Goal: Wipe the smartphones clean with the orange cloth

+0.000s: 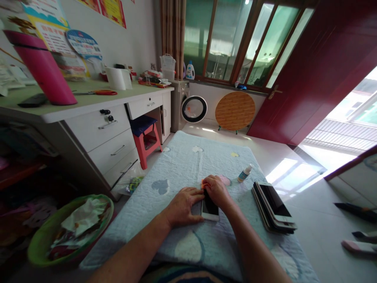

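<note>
A white smartphone [211, 208] with a dark screen lies face up on a pale blue quilted cover [165, 169]. My left hand [184, 206] holds the phone along its left edge, fingers near the top and thumb near the bottom. Pinched in my right hand [217, 190] is a small orange cloth [204, 183], pressed at the phone's upper end. The fingers hide most of the cloth and part of the screen. To the right stands a small spray bottle [245, 173]. Nearer me, a stack of smartphones [273, 206] rests by the cover's right edge.
A green basket [70, 232] with crumpled paper stands at the lower left. Along the left runs a desk [97, 94] bearing a pink tumbler [41, 67] and orange-handled scissors [104, 92]. A red stool [147, 141], a washing machine [179, 104] and a round wooden tabletop [235, 111] are beyond.
</note>
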{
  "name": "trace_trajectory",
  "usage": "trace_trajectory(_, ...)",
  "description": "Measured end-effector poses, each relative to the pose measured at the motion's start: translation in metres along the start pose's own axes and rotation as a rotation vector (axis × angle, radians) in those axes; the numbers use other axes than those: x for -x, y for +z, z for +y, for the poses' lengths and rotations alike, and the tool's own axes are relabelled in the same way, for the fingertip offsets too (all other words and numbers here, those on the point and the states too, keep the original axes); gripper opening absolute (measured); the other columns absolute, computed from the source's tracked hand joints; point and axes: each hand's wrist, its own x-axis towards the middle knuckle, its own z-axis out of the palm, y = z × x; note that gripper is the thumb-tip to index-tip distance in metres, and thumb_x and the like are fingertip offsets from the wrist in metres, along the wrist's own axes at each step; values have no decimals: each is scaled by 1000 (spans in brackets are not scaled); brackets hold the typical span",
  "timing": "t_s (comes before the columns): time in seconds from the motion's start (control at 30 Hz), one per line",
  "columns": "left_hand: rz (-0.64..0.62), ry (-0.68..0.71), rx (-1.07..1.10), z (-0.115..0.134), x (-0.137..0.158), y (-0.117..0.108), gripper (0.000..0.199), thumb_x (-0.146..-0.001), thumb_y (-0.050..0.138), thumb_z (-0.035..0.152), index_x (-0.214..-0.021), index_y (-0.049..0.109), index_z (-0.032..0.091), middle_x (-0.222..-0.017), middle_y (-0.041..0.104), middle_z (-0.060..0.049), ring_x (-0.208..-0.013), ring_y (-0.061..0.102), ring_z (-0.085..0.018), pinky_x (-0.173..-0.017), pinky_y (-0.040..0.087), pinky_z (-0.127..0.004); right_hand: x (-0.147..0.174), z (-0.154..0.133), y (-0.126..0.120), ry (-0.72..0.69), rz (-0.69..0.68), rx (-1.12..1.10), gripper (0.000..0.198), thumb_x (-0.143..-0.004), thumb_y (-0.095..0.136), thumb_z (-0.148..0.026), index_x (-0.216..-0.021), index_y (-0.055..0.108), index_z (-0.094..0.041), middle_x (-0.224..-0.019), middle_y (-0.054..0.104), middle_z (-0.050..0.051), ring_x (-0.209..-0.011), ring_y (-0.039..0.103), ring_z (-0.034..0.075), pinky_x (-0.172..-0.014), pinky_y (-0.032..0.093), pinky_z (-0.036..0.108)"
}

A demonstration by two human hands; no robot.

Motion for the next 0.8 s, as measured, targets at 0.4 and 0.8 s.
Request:
trace_trajectory(0.4,1,-17,-34,-3,1,4,66,-68,76,52,-126,60,26,-130,60,-7,-119,53,-32,-106,34,-46,13,19,-6,91,69,94,20,-84,51,-8,-78,66,-19,-82,66,4,-85,56,18,-87,35,30)
trace_trajectory(0.8,50,-64,28,-6,3,6,84,-64,81,52,-135,46,24,-131,57,-9,-120,52,-31,-107,35,-45,11,3,2,-14,42,-80,20,-83,52,-6,-78,66,-19,-86,69,3,-83,56,17,-81,37,28)
